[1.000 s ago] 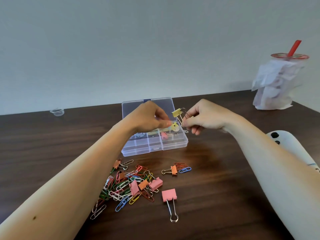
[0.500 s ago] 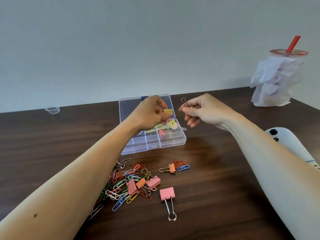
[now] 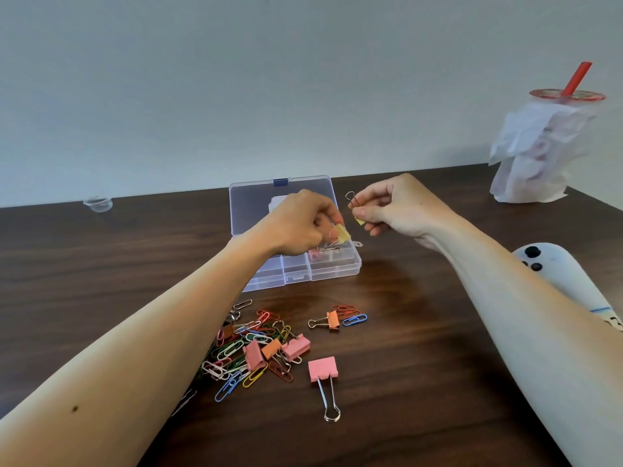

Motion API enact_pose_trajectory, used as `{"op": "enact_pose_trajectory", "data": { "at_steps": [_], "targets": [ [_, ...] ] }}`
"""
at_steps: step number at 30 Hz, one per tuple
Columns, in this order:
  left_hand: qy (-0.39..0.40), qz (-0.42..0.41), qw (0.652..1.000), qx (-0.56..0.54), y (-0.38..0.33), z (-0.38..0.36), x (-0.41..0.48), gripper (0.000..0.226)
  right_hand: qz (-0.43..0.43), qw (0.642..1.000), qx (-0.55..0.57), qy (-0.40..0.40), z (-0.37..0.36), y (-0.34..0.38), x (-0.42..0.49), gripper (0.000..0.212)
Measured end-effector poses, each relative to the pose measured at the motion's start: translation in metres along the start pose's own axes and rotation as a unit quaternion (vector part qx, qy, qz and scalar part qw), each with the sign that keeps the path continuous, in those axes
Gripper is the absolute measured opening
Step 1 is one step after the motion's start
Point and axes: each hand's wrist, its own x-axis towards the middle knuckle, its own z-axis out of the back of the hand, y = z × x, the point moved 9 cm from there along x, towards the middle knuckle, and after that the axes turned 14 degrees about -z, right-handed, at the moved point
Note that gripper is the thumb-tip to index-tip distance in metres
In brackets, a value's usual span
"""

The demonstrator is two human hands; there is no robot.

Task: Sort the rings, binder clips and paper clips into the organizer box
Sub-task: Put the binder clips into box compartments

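The task looks to be at an early stage, with most of the sorting left to do. The clear organizer box (image 3: 296, 264) sits open on the dark worktop (image 3: 421, 348), its lid folded back toward the wall. Only the near-right compartment shows contents: a pink clip and some wire handles, partly hidden by the left hand, so the count inside is hard to judge. The other compartments that can be seen appear empty.

The left hand (image 3: 303, 227) hovers over the box with its fingers pinched on a small yellow binder clip (image 3: 343, 234), held just above that same compartment. The right hand (image 3: 394, 207) is raised beside the box and grips a second yellow binder clip (image 3: 358, 220) between thumb and forefinger, its wire handle sticking up above the fingers. Both hands therefore carry a clip that still has to go in.

What remains lies nearer the person. A mixed pile of coloured paper clips (image 3: 242, 355) is tangled with several pink and orange binder clips. A larger pink binder clip (image 3: 323, 369) lies alone just right of the pile, handles pointing toward the camera. Further right, a small orange binder clip (image 3: 332, 321) rests beside a red and a blue paper clip (image 3: 354, 320). No rings can be made out with any certainty, either in the pile or in the box.
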Motion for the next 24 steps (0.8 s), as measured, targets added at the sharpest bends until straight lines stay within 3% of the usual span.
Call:
{"op": "enact_pose_trajectory", "data": {
  "at_steps": [2,5,7,9,12,18,24],
  "targets": [
    [0.009,-0.008,1.0,0.004,-0.002,-0.002,0.0,0.013,-0.005,1.0,0.028,-0.012,0.004,0.0,0.0,0.006],
    [0.016,-0.012,1.0,0.016,0.0,-0.004,0.0,0.019,-0.019,0.998,0.056,0.003,0.002,-0.001,-0.001,0.006],
    [-0.02,-0.005,1.0,0.01,0.003,0.004,0.0,0.021,-0.033,0.995,0.091,0.027,-0.001,-0.001,-0.002,0.004],
    [-0.066,0.005,0.997,-0.041,0.005,0.015,-0.001,0.022,-0.044,0.989,0.132,0.043,-0.004,-0.001,-0.004,0.006],
    [-0.066,0.013,0.992,-0.107,0.003,0.014,-0.003,0.031,-0.048,0.986,0.151,0.06,-0.013,0.002,-0.006,0.014],
    [-0.056,0.018,0.99,-0.129,0.006,0.016,-0.005,0.018,-0.055,0.988,0.117,0.087,-0.028,0.004,-0.012,0.01],
    [0.007,0.012,0.997,-0.081,0.003,0.015,-0.006,0.007,-0.011,1.0,0.001,0.015,-0.022,0.012,-0.011,0.017]
  ]
}}
